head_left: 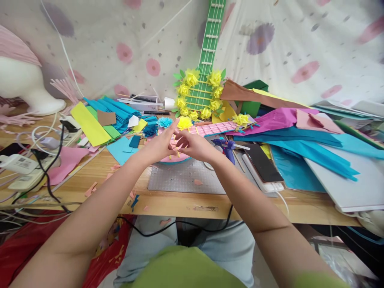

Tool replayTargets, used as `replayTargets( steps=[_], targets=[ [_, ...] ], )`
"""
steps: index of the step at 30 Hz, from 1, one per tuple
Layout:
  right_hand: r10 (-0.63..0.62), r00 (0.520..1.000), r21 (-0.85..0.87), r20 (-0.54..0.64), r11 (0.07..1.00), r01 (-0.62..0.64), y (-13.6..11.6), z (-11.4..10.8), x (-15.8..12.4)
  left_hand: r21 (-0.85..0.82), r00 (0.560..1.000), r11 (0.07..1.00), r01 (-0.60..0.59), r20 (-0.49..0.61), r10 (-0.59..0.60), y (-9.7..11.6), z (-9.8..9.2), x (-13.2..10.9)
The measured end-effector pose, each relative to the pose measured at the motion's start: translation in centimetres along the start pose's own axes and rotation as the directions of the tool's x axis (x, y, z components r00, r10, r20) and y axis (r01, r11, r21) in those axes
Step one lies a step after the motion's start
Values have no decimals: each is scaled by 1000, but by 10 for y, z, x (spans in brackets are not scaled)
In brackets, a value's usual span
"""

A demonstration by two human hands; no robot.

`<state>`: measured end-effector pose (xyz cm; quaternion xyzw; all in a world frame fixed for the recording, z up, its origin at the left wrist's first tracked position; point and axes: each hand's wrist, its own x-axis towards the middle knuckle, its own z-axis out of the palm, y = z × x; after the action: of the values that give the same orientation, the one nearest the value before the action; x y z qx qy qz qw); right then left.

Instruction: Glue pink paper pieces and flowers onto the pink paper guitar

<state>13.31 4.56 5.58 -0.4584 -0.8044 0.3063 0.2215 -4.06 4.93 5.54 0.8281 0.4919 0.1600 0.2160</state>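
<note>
A pink paper guitar with a blue edge lies on the grey cutting mat, its neck pointing right. Blue flowers and a yellow flower sit at the upper edge of its body. Over the body is my left hand, fingers stretched out and apart. My right hand is close beside it, also over the body, with fingers spread and slightly bent. Neither hand shows anything held. Both hands hide much of the guitar's body.
Behind stands a green paper guitar with yellow flowers. A purple glue gun and a phone lie right. Coloured paper, a power strip and cables are left. A black cord hangs below the table's front edge.
</note>
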Motion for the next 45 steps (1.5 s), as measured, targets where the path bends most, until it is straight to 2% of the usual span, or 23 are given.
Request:
replayTargets(
  steps=[3, 6, 11, 18, 21, 23, 25, 26, 28, 29, 32, 34, 37, 41, 45],
  targets=[
    [-30, 999, -101, 44, 994, 34, -9, 3, 11, 59, 1000, 998, -29, 9, 28, -1, -3, 1],
    [-9, 998, -185, 61, 982, 20, -10, 7, 18, 109, 999, 993, -39, 3, 39, -5, -2, 3],
    [8, 998, -251, 55, 968, 6, -4, 16, 26, 55, 992, 993, -106, -64, 109, -15, 2, 3],
    [30, 999, -207, 46, 978, -20, -6, 18, 30, 59, 992, 994, -86, -82, 91, -17, 4, 3],
    [90, 996, -61, 6, 994, -89, -2, 18, 31, 25, 982, 997, -76, -173, 79, -25, -7, 1],
    [151, 988, 99, -38, 984, -146, 6, 19, 34, 33, 945, 999, -26, -325, 36, -35, -21, -1],
    [217, 973, 259, -83, 947, -190, 15, 22, 38, 28, 855, 996, 85, -515, -59, -47, -35, -5],
    [251, 962, 325, -104, 923, -205, 19, 24, 40, 20, 813, 990, 138, -573, -102, -53, -40, -7],
    [308, 941, 427, -139, 876, -224, 24, 29, 43, 26, 797, 983, 182, -590, -132, -62, -43, -10],
    [325, 933, 465, -155, 857, -222, 25, 31, 45, 55, 822, 985, 164, -560, -106, -65, -40, -11],
    [337, 923, 546, -184, 816, -189, 23, 37, 47, 178, 926, 982, 63, -377, 9, -69, -24, -12],
    [325, 923, 553, -205, 817, -165, 20, 40, 49, 228, 962, 973, 24, -269, 39, -69, -12, -11],
    [316, 915, 483, -252, 860, -165, 17, 44, 50, 259, 977, 965, 41, -211, 15, -68, 0, -9],
    [299, 911, 399, -284, 901, -172, 14, 48, 54, 253, 973, 962, 99, -227, -41, -68, 8, -7],
    [268, 920, 389, -287, 910, -144, 12, 51, 59, 196, 964, 974, 113, -258, -60, -70, 12, -5]
  ],
)
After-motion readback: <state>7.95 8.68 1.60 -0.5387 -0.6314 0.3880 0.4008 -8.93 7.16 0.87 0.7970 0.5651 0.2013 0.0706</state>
